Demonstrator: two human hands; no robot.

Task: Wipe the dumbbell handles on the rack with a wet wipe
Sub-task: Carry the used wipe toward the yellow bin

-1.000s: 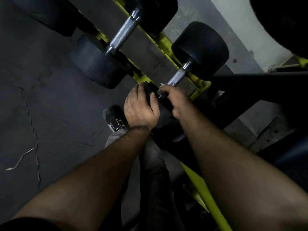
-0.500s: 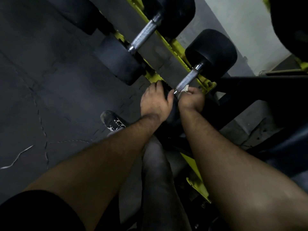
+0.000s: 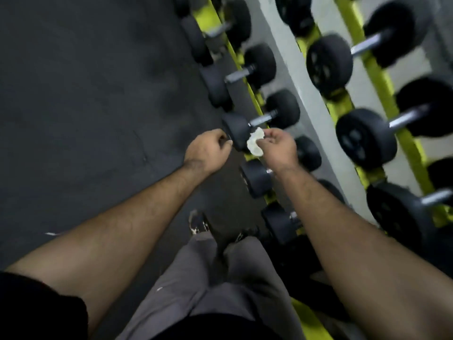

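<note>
While the right hand [image 3: 278,149] pinches a crumpled white wet wipe [image 3: 255,143] between thumb and fingertips, the wipe hangs just beside the near head of a black dumbbell [image 3: 239,133] on the lower tier of the yellow-green rack [image 3: 255,99]. The wipe is small, pale and bunched into irregular folds, its edges scalloped, and it lies below the steel handle [image 3: 259,119] of that dumbbell without clearly touching it; motion blur prevents a firmer reading. The handle is short, bright grey metal, running between two round black heads, the farther head [image 3: 283,109] resting on the far side of the rack rail. The left hand [image 3: 208,150] is loosely curled with nothing in it, its fingertips close to the near head on the side away from the wipe; contact cannot be told.

Further dumbbells of the same pattern stand in a row along the rack, beyond and nearer than the wiped one, each with black heads and a metal bar. A second, upper tier [image 3: 382,94] of the rack, to the right of the first, carries larger black dumbbells. On the side of the rack toward the person lie the dark rubber floor [image 3: 85,106], grey trousers [image 3: 220,278] and a dark shoe [image 3: 197,223].
</note>
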